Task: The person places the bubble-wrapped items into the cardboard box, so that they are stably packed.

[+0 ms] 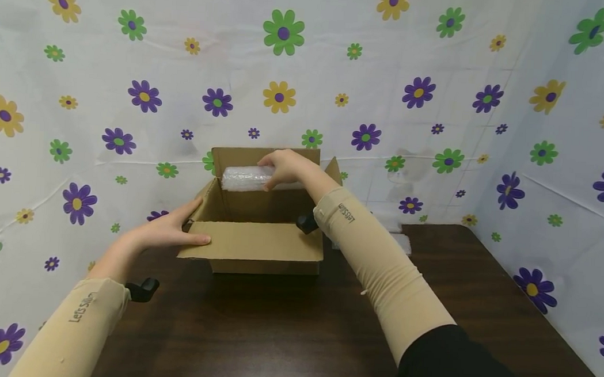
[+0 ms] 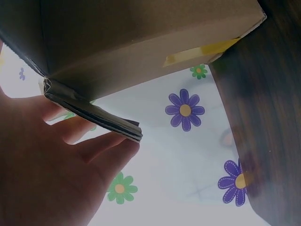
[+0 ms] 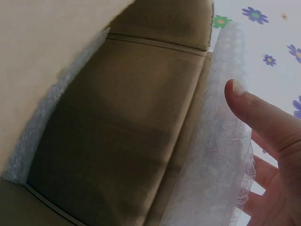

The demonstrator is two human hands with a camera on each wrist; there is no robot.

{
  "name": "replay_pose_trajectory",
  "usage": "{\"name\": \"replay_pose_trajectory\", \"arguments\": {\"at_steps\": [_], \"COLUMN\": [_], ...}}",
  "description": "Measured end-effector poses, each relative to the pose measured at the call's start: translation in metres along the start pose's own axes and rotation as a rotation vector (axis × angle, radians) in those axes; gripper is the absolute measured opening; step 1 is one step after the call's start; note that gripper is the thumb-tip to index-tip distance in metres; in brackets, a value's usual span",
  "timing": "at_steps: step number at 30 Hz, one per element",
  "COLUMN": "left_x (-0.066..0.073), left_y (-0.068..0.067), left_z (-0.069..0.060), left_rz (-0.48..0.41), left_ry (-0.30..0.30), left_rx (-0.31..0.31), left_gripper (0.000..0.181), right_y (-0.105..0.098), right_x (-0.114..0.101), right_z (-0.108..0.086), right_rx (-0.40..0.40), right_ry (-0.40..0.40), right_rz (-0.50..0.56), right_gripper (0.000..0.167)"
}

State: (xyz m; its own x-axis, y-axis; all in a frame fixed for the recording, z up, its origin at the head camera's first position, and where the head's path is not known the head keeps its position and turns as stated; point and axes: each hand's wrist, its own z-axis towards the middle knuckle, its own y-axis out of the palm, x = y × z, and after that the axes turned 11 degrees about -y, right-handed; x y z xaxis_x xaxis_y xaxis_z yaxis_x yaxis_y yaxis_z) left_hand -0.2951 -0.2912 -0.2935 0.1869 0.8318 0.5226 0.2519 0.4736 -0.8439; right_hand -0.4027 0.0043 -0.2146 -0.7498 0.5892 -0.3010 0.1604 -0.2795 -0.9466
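Note:
An open cardboard box (image 1: 263,267) stands on the table, its flaps spread. At its front left corner my left hand (image 1: 161,232) grips the flaps; the left wrist view shows the fingers beneath a folded flap (image 2: 103,117). Over the back of the opening, my right hand (image 1: 290,169) holds a long bubble-wrapped bundle (image 1: 245,178), thumb on the near side and fingers behind. What lies inside the wrap cannot be made out. Along the box's inner wall, in the right wrist view, runs another piece of bubble wrap (image 3: 56,101).
More bubble-wrapped things (image 1: 401,242) lie on the table right of the box, partly hidden behind my right arm. The dark wooden table (image 1: 282,337) meets a flower-printed wall covering (image 1: 175,48) behind and at the right. Yellow tape (image 2: 202,51) marks the box's side.

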Motion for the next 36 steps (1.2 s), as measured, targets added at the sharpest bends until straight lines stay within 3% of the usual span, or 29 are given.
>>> {"name": "replay_pose_trajectory", "arguments": {"at_steps": [24, 36], "left_x": [-0.001, -0.002], "left_y": [0.001, 0.002], "left_z": [0.0, 0.001], "left_rz": [0.006, 0.0], "left_ry": [0.002, 0.005], "left_rx": [-0.001, -0.001], "left_gripper": [0.108, 0.108], "right_y": [0.016, 0.011], "right_x": [0.011, 0.012], "right_z": [0.008, -0.003], "right_rx": [-0.01, -0.016], "right_ry": [0.005, -0.012], "right_rz": [-0.001, 0.015], "right_gripper": [0.066, 0.062]}}
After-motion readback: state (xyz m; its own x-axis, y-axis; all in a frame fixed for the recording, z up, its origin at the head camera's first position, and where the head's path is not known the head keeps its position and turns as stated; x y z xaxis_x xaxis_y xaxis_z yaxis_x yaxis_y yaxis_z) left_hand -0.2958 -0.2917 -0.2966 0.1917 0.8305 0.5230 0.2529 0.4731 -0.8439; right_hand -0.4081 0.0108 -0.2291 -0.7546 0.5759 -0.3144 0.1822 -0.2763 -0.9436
